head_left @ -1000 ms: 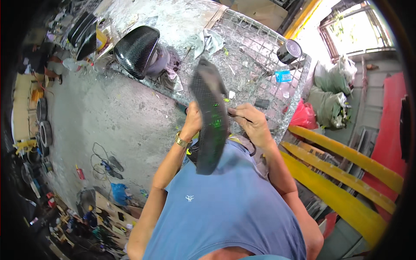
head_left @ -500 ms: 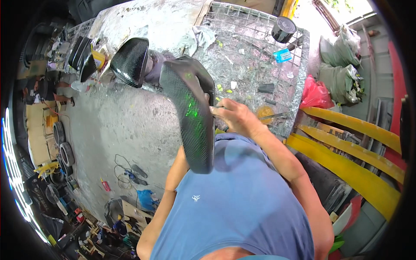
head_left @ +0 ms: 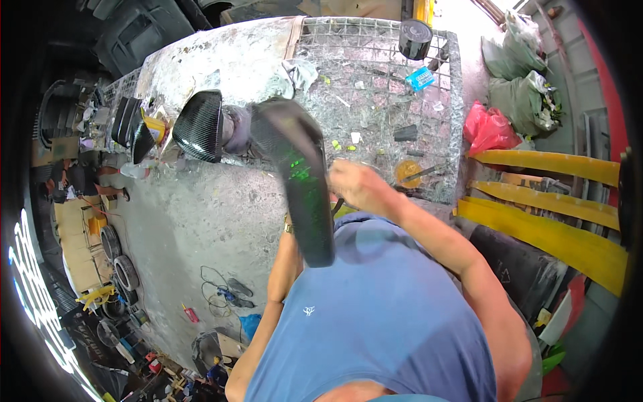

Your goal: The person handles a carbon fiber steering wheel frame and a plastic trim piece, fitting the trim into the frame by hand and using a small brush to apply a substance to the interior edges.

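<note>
A long, bent black carbon-fibre-look part (head_left: 308, 201) with green glints on its face is up in front of my chest, slightly smeared by motion. Behind it runs my left forearm (head_left: 284, 264), wearing a wristwatch (head_left: 289, 224); the left hand itself is covered by the part. Close against the part's right edge is my right hand (head_left: 358, 184), its fingers curled together. Whatever lies in those fingers is hidden. Just below them shows a short dark curved strip (head_left: 337, 206). To the left of the part, a glossy black carbon-fibre shell (head_left: 201, 126) is at the bench edge.
The scuffed, mesh-patterned workbench (head_left: 375, 74) bears a black can (head_left: 415, 39), a blue packet (head_left: 420, 79), a round amber item (head_left: 408, 173) and scraps. Yellow curved panels (head_left: 536, 234) stand at right near sacks (head_left: 519, 100). Tyres (head_left: 125, 272) and a cord (head_left: 211, 285) lie left.
My right hand has shifted slightly along the part's edge, and a dark curved strip now shows below it. The part's lower end has tilted a little, and the whole view has turned.
</note>
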{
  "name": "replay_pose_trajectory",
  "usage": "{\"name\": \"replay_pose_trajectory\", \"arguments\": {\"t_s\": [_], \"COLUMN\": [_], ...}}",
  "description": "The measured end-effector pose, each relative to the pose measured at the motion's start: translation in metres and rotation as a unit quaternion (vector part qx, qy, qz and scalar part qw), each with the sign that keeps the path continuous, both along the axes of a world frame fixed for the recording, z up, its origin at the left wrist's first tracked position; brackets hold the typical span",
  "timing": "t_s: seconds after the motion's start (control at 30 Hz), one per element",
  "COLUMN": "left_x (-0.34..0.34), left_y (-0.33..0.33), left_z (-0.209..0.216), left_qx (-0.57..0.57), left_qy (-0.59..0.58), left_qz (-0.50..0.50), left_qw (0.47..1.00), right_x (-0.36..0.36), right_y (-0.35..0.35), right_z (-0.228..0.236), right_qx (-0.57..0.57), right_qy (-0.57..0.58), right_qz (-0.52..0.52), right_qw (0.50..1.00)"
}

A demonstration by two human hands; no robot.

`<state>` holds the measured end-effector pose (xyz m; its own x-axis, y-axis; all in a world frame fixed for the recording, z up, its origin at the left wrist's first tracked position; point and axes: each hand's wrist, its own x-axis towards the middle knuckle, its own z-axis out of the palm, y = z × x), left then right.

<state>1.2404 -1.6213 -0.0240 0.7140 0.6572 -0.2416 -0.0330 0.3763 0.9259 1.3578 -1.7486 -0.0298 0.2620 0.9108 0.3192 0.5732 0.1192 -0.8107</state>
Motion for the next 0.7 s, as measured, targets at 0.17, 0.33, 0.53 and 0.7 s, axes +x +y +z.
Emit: {"name": "replay_pose_trajectory", "arguments": {"t_s": [0.17,0.33,0.53,0.7], "left_x": [0.019,0.014,0.013,0.010], "left_y": [0.013,0.025,-0.020,-0.023], "left_z": [-0.019,-0.043,0.005,-0.007], "left_qx": [0.118,0.121,0.079,0.137], "left_qy": [0.019,-0.022,-0.062,-0.041], "left_qz": [0.023,0.080,0.111,0.099], "left_qw": [0.993,0.989,0.989,0.985], "right_x": [-0.005,-0.015,0.024,0.009], "right_y": [-0.003,-0.024,-0.043,-0.033], "right_z": [0.003,0.012,0.052,0.037], "right_qx": [-0.034,-0.005,-0.085,-0.069], "right_qy": [0.004,0.099,0.192,0.084], "right_qz": [0.056,0.142,0.032,0.109], "right_qw": [0.998,0.985,0.977,0.988]}}
